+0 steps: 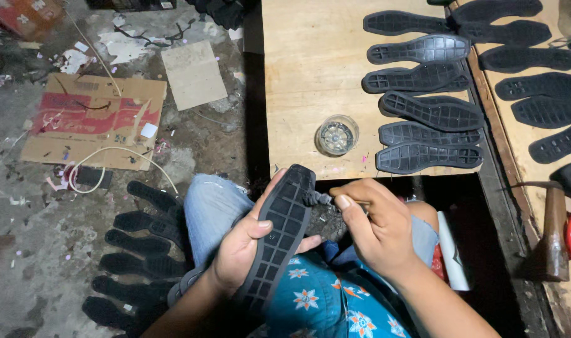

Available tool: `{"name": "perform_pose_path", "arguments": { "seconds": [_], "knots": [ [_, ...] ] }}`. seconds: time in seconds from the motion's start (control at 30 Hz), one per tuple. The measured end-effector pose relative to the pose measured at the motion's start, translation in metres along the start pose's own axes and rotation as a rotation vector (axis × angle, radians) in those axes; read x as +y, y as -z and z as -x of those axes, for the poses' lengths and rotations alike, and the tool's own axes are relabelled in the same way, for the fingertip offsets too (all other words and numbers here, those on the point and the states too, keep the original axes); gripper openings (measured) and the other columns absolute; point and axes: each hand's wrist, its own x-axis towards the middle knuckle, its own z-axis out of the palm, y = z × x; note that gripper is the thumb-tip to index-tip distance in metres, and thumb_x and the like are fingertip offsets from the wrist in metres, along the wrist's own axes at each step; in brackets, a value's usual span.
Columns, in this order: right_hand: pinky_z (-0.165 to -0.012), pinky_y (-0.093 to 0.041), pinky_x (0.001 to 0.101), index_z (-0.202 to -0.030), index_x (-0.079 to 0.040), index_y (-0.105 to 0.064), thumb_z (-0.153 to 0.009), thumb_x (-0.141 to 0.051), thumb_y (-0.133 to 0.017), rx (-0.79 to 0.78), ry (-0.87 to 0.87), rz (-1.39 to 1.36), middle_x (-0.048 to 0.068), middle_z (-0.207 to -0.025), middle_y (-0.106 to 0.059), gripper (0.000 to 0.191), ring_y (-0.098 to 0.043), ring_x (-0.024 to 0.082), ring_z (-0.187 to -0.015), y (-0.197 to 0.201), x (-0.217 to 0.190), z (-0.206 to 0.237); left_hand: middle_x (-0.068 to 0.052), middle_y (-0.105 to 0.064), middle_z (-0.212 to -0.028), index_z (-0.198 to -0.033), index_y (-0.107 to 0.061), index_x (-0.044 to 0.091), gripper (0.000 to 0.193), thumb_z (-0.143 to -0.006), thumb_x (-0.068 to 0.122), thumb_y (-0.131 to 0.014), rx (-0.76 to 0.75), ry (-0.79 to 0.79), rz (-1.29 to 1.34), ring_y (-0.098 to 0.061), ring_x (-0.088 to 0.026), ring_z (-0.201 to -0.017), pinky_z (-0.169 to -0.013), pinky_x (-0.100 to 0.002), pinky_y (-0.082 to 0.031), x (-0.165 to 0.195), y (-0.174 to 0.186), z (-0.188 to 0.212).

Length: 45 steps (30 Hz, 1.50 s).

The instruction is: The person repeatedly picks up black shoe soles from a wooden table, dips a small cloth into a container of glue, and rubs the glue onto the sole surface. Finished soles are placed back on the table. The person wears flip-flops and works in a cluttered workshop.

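Observation:
My left hand [244,244] grips a black rubber shoe sole [282,231], held on edge over my lap with its tread facing left. My right hand [376,225] pinches a small brush [316,199] whose dark tip touches the inner side of the sole near its upper end. A round clear container [337,134] stands on the wooden board [310,69] just beyond my hands.
Several black soles [423,103] lie in a column on the board, more on the right board [536,109]. Another pile of soles [135,250] lies on the dirty floor at left. A hammer [553,231] rests at right. Flattened cardboard [91,119] and a white cord lie on the floor.

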Motion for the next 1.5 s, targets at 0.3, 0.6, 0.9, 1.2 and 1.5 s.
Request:
{"name": "perform_pose_path", "arguments": {
  "seconds": [0.3, 0.6, 0.9, 1.2, 1.5],
  "knots": [
    [-0.08, -0.054, 0.0278, -0.107, 0.002, -0.069, -0.102, -0.005, -0.061, 0.083, 0.057, 0.017, 0.011, -0.099, -0.071, 0.012, -0.068, 0.017, -0.088, 0.0, 0.008, -0.015, -0.017, -0.026, -0.165, -0.171, -0.012, 0.018, 0.084, -0.095, 0.009, -0.048, -0.084, 0.055, -0.04, -0.032, -0.04, -0.153, -0.103, -0.067, -0.047, 0.003, 0.005, -0.003],
    [-0.083, -0.053, 0.0285, -0.116, 0.002, -0.072, -0.103, -0.008, -0.065, 0.142, -0.032, 0.126, 0.012, -0.103, -0.073, 0.017, -0.069, 0.017, -0.093, 0.001, 0.083, -0.031, -0.017, -0.035, -0.164, -0.164, -0.021, 0.003, 0.074, -0.1, 0.022, -0.051, 0.055, -0.174, 0.197, -0.039, -0.038, -0.143, -0.115, -0.057, -0.042, 0.004, 0.022, 0.004],
    [-0.095, -0.046, 0.0435, -0.105, -0.008, -0.08, -0.09, -0.013, -0.08, 0.124, 0.104, 0.492, 0.015, -0.118, -0.068, 0.015, -0.057, 0.036, -0.11, -0.02, 0.188, -0.052, -0.005, -0.021, -0.169, -0.166, -0.008, 0.017, 0.086, -0.099, 0.028, -0.06, 0.031, -0.143, 0.127, -0.024, -0.03, -0.156, -0.121, -0.066, -0.021, -0.017, 0.045, 0.038],
    [-0.104, -0.04, 0.0481, -0.106, -0.018, -0.083, -0.089, -0.02, -0.082, 0.171, 0.112, 0.654, 0.009, -0.134, -0.063, 0.017, -0.05, 0.033, -0.126, -0.027, 0.188, -0.05, -0.016, -0.027, -0.167, -0.164, -0.011, 0.009, 0.087, -0.088, 0.012, -0.053, 0.172, -0.141, 0.04, -0.019, -0.035, -0.157, -0.119, -0.07, -0.016, -0.005, 0.034, 0.046],
    [-0.089, -0.048, 0.0309, -0.115, -0.005, -0.078, -0.104, -0.02, -0.067, 0.335, -0.545, -0.319, 0.01, -0.105, -0.073, 0.022, -0.06, 0.016, -0.096, -0.006, 0.153, -0.037, -0.001, -0.05, -0.143, -0.166, -0.019, 0.016, 0.083, -0.09, 0.012, -0.052, 0.157, -0.024, 0.191, -0.022, -0.028, -0.159, -0.123, -0.071, -0.011, 0.008, 0.023, 0.018]
  ]
}}
